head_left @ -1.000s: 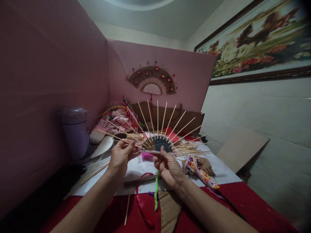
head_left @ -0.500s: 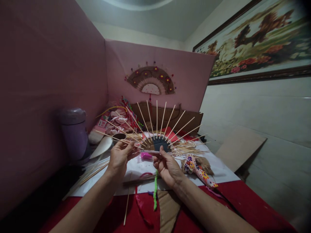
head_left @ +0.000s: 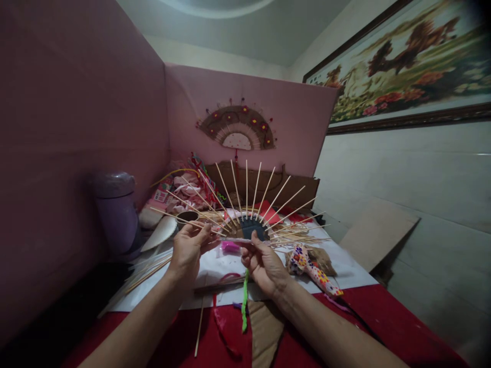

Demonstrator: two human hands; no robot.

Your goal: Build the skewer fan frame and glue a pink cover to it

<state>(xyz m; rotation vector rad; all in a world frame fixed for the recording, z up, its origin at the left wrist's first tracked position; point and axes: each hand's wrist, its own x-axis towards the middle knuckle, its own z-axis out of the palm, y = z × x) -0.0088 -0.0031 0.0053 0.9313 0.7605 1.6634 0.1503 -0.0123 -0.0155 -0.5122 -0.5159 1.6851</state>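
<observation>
A fan frame (head_left: pixel 247 212) of several thin wooden sticks spread out from a dark half-round hub (head_left: pixel 251 229) is held upright above the table. My left hand (head_left: pixel 190 250) pinches its left lower edge, fingers closed on a stick. My right hand (head_left: pixel 264 263) pinches the hub's lower edge from the right, along a thin pale strip running between both hands. A green pipe cleaner (head_left: pixel 244 301) hangs just below my right hand.
A finished brown fan (head_left: pixel 238 128) hangs on the pink back panel. A lilac jar (head_left: pixel 115 209) stands at left. Loose sticks (head_left: pixel 149 268), a pink bit (head_left: pixel 231 247), a flowered glue gun (head_left: pixel 314 271), cardboard (head_left: pixel 264 327) and a red cloth (head_left: pixel 383 317) lie around.
Almost nothing has moved. Both hands keep their grip on the stick fan; the view has drifted slightly.
</observation>
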